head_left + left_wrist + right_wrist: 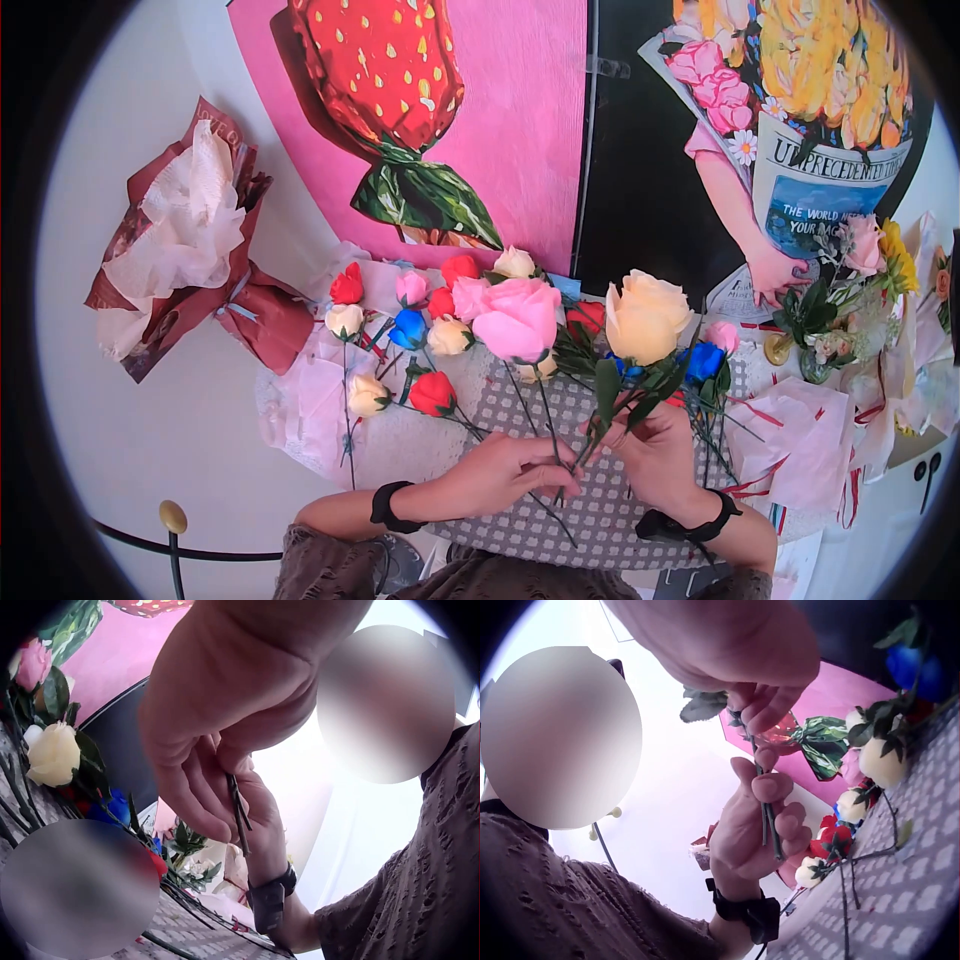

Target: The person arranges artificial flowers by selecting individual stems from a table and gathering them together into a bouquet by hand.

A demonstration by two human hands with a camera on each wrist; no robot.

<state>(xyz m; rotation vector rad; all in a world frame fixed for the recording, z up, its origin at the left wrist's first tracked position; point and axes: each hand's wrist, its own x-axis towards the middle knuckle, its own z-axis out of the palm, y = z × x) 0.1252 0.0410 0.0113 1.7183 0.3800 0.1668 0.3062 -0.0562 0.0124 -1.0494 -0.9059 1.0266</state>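
Note:
My left hand (pixel 515 468) grips a few thin green stems near their lower ends, their tips poking out below the fingers. Above it stand a large pink rose (pixel 517 322) and a smaller pale pink rose (pixel 470 297). Close beside it, my right hand (pixel 655 458) pinches a stem just under the leaves (pixel 608 392) of a large cream rose (pixel 648 318). In the right wrist view, the left hand (pixel 754 821) curls round the stems (pixel 769 825) below the right hand's fingers (pixel 769 709). Both hands are above the grey patterned cloth (pixel 500 525).
Red, cream and blue roses lie along the table, among them a red rose (pixel 433 393) and a blue rose (pixel 705 361). A wrapped bouquet (pixel 200 240) is at the left. Pale wrapping paper (pixel 790 430) and a vase of flowers (pixel 820 350) are at the right. Paintings stand behind.

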